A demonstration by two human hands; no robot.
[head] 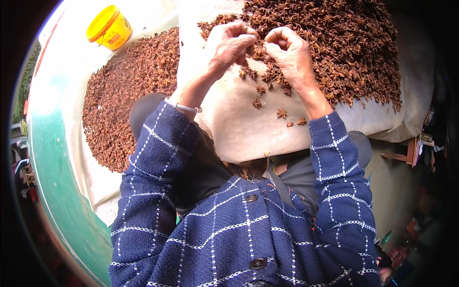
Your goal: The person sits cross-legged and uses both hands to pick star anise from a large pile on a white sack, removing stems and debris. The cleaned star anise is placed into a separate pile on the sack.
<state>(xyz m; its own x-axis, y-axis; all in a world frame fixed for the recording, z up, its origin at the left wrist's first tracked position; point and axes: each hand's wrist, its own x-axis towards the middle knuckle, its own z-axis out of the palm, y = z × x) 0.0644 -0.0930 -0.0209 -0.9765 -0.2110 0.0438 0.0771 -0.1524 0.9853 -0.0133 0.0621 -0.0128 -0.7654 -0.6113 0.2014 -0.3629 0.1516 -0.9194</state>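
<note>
My left hand (pixel 232 45) and my right hand (pixel 289 53) hover close together at the near left edge of a large pile of dried star anise (pixel 351 53). Both have thumb and fingers drawn together in a pinch. Whether a small piece sits between the fingertips cannot be made out. Just below the hands, several loose star anise pods (pixel 257 103) trail across a pale cloth sheet (pixel 244 129). One whole star-shaped pod (pixel 281 113) lies nearer to me, with small broken pieces (pixel 301 121) beside it.
A second heap of reddish-brown dried pieces (pixel 122 104) spreads over a pale sheet on my left. Behind it stands a yellow plastic bucket (pixel 114 30) bearing writing. A green surface (pixel 53 154) curves along the far left. Wooden parts (pixel 408 152) jut out at right, below the sheet's edge.
</note>
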